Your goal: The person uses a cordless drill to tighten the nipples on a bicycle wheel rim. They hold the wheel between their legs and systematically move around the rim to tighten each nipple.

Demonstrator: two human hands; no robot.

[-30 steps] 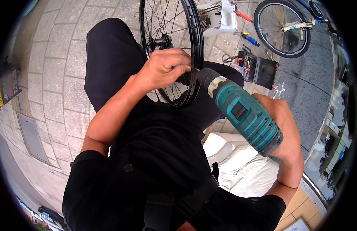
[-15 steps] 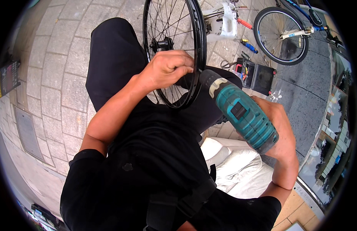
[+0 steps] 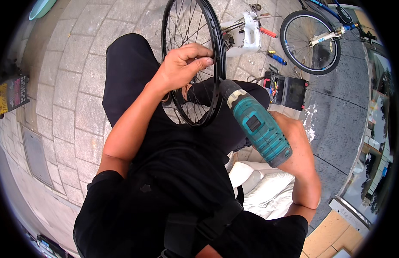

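Note:
A black spoked bicycle wheel (image 3: 216,92) stands upright between my legs, its rim seen nearly edge-on. My left hand (image 3: 182,64) is closed at the wheel's inner side, with thumb and fingertips against the rim; what lies under the fingertips is hidden. From the right, a teal and black cordless drill (image 3: 261,129) points at the outer face of the rim, and its tip meets or nearly meets it. My right hand (image 3: 289,137) is wrapped round the drill's grip, mostly hidden beneath the drill body.
Beyond the wheel lies a cut white plastic container (image 3: 251,36) with tools. A red-handled tool (image 3: 268,32), a blue and yellow screwdriver (image 3: 277,58) and an open black toolbox (image 3: 293,92) are to its right. A blue bicycle (image 3: 311,41) is at the far right.
My left hand has shifted farther up along the rim, its thumb now more extended. The drill has moved slightly left with my right hand, still pointing at the rim. The whole view has shifted a little.

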